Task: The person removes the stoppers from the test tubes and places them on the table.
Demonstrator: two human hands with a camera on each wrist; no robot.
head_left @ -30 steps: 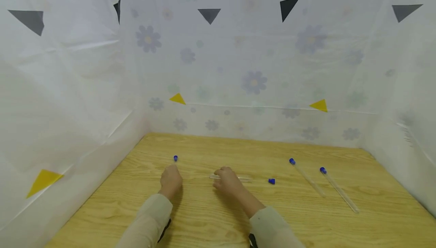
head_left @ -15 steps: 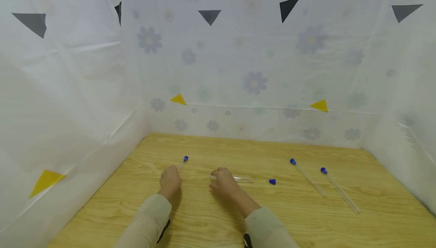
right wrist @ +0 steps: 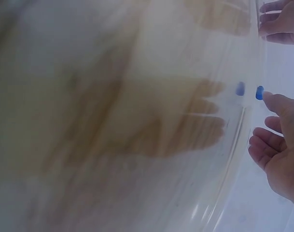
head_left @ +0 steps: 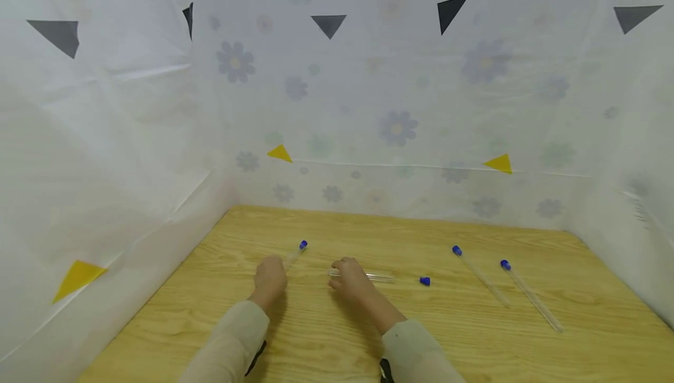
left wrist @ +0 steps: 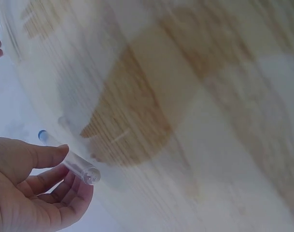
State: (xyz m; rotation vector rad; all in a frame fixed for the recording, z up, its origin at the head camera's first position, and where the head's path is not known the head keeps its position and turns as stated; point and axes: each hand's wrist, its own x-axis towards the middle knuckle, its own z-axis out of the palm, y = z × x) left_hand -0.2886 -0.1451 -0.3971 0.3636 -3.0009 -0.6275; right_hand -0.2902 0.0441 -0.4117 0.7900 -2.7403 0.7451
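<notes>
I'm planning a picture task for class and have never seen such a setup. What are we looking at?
No machine here, just a person's left hand and right hand. The wide picture comes from a camera on the head; the two hazier close-ups from a camera on each wrist. The left hand holds a blue-capped tube. The right hand is at a clear tube showing no cap; whether it touches it is unclear. Further right on the table lie a loose blue cap and two more capped tubes.
</notes>
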